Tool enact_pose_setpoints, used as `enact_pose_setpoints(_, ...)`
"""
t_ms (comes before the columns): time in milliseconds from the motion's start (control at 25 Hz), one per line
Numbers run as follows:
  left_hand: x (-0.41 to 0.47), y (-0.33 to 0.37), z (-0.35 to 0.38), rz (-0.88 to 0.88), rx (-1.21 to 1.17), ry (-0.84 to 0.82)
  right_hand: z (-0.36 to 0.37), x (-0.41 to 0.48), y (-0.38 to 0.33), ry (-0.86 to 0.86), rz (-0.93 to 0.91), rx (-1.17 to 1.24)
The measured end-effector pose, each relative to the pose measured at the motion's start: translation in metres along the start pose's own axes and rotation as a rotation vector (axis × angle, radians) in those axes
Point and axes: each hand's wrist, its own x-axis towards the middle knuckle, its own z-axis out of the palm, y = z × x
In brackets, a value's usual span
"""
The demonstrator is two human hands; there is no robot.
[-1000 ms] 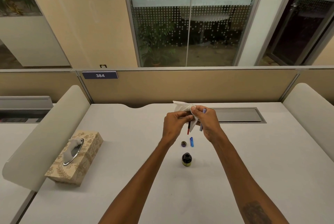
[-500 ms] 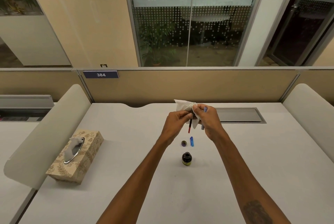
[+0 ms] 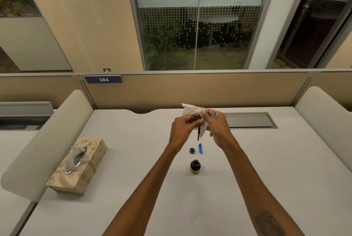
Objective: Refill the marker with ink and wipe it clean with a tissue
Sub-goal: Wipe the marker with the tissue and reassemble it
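Above the white desk point(image 3: 133, 188), my left hand point(image 3: 182, 129) pinches a thin dark refill stick with a red end point(image 3: 198, 133), which hangs downward. My right hand point(image 3: 217, 129) holds a crumpled white tissue point(image 3: 190, 110) against the top of that stick and also grips the grey-blue marker barrel point(image 3: 212, 121). Below the hands, on the desk, lie a blue marker cap point(image 3: 200, 148) and a small dark bottle lid point(image 3: 192, 150). The open dark ink bottle point(image 3: 195, 167) stands upright nearer to me.
A patterned tissue box point(image 3: 80, 167) with a tissue sticking out sits at the desk's left. Curved white dividers point(image 3: 47, 140) flank both sides. A grey cable hatch point(image 3: 249, 120) lies at the back right, beneath a tan partition.
The hands have stayed nearly in place. The tissue has shifted a little along the stick between my fingers.
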Motion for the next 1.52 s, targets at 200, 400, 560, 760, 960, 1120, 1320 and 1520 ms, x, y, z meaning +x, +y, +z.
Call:
enact_pose_setpoints(200, 0.003, -0.001, -0.004, -0.015, 0.046, -0.14, -0.009, 0.0, -0.004, -0.032, -0.019, 0.019)
enact_pose_setpoints(400, 0.003, 0.002, -0.003, -0.009, 0.019, -0.12, -0.008, 0.004, 0.004, -0.019, 0.016, 0.03)
enact_pose_setpoints(560, 0.003, 0.003, 0.0, -0.037, 0.052, -0.052, -0.005, 0.005, 0.004, 0.026, 0.031, 0.06)
enact_pose_setpoints(760, 0.004, -0.01, 0.006, -0.067, 0.191, 0.11, 0.006, 0.004, 0.007, 0.119, -0.027, 0.038)
enact_pose_setpoints(960, 0.002, -0.003, 0.004, -0.095, 0.244, 0.197, 0.014, 0.003, 0.004, 0.163, -0.068, 0.065)
enact_pose_setpoints(1120, -0.001, -0.004, -0.004, -0.111, 0.169, 0.166, 0.008, 0.012, 0.008, 0.169, 0.026, 0.166)
enact_pose_setpoints(1320, 0.0, 0.0, -0.01, -0.097, -0.071, 0.184, -0.002, 0.012, 0.01, 0.137, 0.071, 0.304)
enact_pose_setpoints(1520, 0.0, 0.007, -0.013, -0.036, -0.107, 0.163, -0.005, 0.011, 0.02, 0.223, -0.05, -0.054)
